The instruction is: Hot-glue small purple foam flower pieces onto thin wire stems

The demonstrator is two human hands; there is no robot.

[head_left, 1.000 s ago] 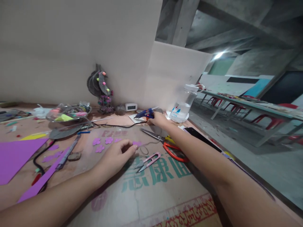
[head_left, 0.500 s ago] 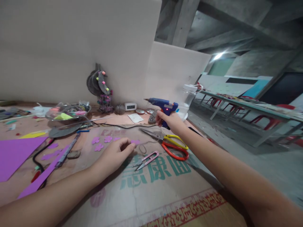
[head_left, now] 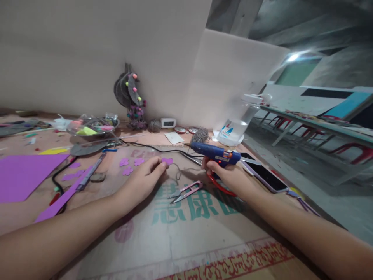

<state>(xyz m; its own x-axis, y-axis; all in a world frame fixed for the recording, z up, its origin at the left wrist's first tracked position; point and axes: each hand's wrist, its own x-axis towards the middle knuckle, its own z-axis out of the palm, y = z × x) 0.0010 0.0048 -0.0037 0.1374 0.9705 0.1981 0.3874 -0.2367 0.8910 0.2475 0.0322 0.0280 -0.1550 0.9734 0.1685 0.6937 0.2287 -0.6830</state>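
Your right hand (head_left: 225,171) is gripping the blue glue gun (head_left: 217,153) by its handle, above the table; the nozzle is pointing leftward and a small red light is showing on the body. Your left hand (head_left: 147,175) is resting low over the printed sheet (head_left: 140,241), thumb and forefinger meeting beside a purple flower (head_left: 167,160). Whether those fingertips are pinching the flower or merely touching it cannot be determined. A grey cord (head_left: 178,173) is curling on the sheet just right of them.

Three more purple flowers are lying in a cluster left of your left fingertips. Pink snips (head_left: 192,189) are lying between your hands, blades toward the left. Red-handled scissors (head_left: 220,188) are lying partly hidden behind your right hand. A phone (head_left: 266,173) is lying right of the gun; a clear bottle (head_left: 233,130) is standing beyond it.
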